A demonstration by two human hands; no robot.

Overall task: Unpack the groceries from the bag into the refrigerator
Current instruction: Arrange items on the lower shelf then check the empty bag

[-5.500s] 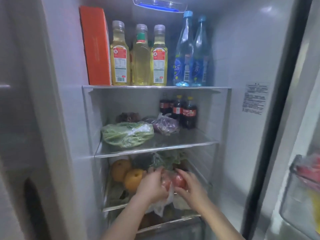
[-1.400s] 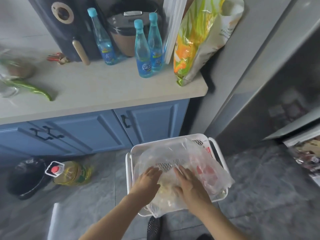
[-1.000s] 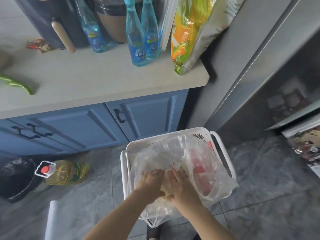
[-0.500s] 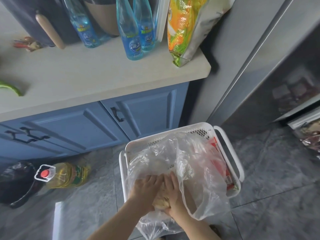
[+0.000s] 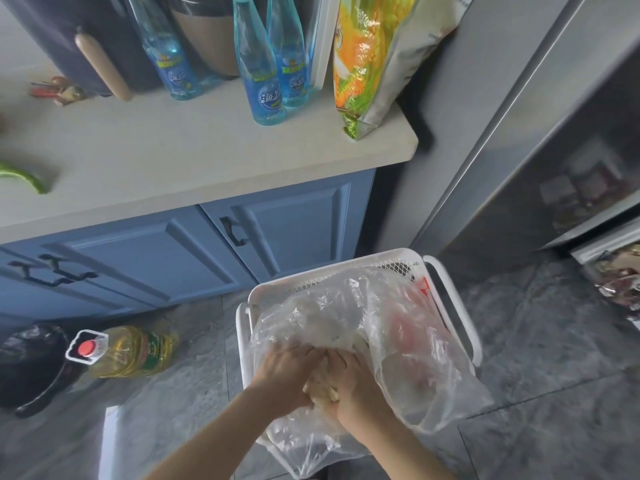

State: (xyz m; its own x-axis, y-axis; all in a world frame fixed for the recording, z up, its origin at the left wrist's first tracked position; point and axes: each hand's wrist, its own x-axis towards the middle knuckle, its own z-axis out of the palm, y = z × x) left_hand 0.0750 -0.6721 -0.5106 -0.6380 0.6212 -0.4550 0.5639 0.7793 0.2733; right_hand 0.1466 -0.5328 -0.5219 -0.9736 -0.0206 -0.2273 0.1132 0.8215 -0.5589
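below, left hand point(image 5: 289, 370) and right hand point(image 5: 349, 382) both grip pale lump point(image 5: 320, 389) inside plastic bag point(image 5: 408, 341), in white basket point(image 5: 346, 268).

A pale beige countertop point(image 5: 194, 157) sits above blue panelled cabinet doors point(image 5: 291, 233) with dark handles. On it stand three clear blue plastic bottles point(image 5: 263, 81), a yellow and green printed bag with a corn picture point(image 5: 370, 60) leaning at the right end, a dark appliance with a wooden handle point(image 5: 100, 67), and a curved green pepper point(image 5: 24, 176) near the left edge. Below, a yellow oil bottle with a red cap point(image 5: 128, 351) lies on the grey marbled floor tiles point(image 5: 554, 393), just beside a black plastic bag point(image 5: 27, 362).
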